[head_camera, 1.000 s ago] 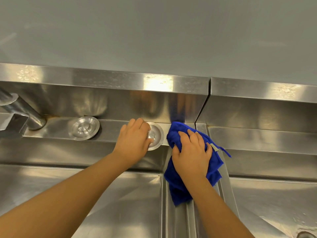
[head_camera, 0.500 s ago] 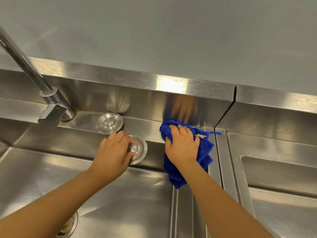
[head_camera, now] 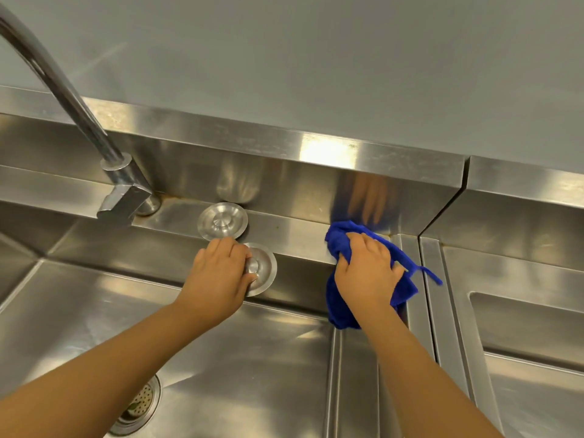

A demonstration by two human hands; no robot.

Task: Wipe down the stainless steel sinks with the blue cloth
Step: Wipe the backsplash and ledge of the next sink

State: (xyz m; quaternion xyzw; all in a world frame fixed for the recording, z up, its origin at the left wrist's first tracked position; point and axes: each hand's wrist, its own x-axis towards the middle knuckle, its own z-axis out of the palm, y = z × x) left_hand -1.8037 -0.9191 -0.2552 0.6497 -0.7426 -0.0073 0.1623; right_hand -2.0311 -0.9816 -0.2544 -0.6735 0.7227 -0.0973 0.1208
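The faucet (head_camera: 126,184) stands at the left on the back ledge (head_camera: 294,230) and serves as the marker here. In front of it and lower lies the left sink (head_camera: 79,311), its drain strainer (head_camera: 139,406) near the frame's bottom edge. Just right of the faucet a round stopper (head_camera: 222,220) lies flat on the ledge.

Right of the faucet again, at the ledge's front edge, the left hand (head_camera: 218,276) has its fingers curled over the knob of a second stopper (head_camera: 264,270), holding it tilted. Most likely it is held there to leave the ledge free for the wipe.

Further right of the faucet, the right hand (head_camera: 368,273) is closed on the blue cloth (head_camera: 341,245), fingers bent over the bunched fabric and pressing it onto the ledge at the foot of the backsplash (head_camera: 284,184). Bunching gives a thick pad under the palm, which suits scrubbing that seam.

The cloth's long axis runs from the backsplash toward the person. Its far end points at the wall and its near end hangs over the ledge's edge into the left sink's back right corner. A thin loop trails off to the right, over the divider (head_camera: 414,311).

Farthest right of the faucet, the right sink (head_camera: 521,327) has neither hand on it.
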